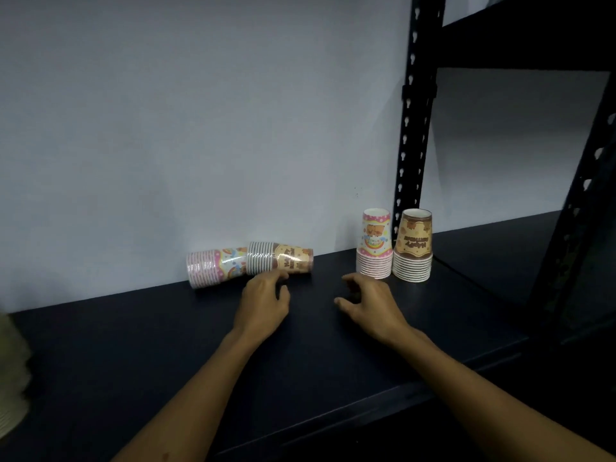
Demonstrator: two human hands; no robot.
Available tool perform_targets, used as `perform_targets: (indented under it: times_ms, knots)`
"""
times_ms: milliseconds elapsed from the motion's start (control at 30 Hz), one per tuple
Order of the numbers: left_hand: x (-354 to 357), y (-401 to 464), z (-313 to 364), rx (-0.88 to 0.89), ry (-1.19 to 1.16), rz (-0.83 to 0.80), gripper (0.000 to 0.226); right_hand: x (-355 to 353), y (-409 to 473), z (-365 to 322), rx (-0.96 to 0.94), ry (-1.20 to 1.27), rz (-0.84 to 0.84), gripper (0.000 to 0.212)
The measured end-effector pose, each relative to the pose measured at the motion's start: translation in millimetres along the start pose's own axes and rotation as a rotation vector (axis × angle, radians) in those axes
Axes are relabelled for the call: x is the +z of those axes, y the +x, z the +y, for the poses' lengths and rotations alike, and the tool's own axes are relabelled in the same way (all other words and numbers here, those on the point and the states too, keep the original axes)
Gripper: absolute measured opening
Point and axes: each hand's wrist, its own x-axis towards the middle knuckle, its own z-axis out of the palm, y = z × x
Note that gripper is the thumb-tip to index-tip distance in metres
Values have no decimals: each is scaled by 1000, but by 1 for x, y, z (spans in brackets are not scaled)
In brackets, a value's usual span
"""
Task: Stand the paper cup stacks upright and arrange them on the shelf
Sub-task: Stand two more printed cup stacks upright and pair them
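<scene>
On the dark shelf (pixel 166 345), the left hand (pixel 263 303), fingers loosely curled, seems to touch the lying brown paper cup stack (pixel 280 261); the right hand (pixel 366 303) hovers spread, holding nothing.

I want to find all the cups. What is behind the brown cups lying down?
Behind the lying brown stack lies a pink stack, its far end covered by the brown one. Then only the wall.
</scene>
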Motion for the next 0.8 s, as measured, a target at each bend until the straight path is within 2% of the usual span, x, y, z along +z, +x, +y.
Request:
perform_targets:
  times_ms: [133,233,333,433,600,800]
  knots:
    - [-25,-2,-31,7,66,107,20,33,28,-19,-34,8,-3,50]
    - [-35,1,-50,34,145,139,24,48,50,-27,-11,58,54,47]
    - [-44,11,-71,120,314,166,35,56,69,-28,30,125,65,62]
    - [-53,19,-89,89,425,175,49,61,86,-25,91,198,15,79]
    - [-52,24,-101,11,580,70,70,58,95,-19,90,268,-61,70]
    - [-59,28,-101,-1,697,28,66,57,95,-17,69,341,-100,58]
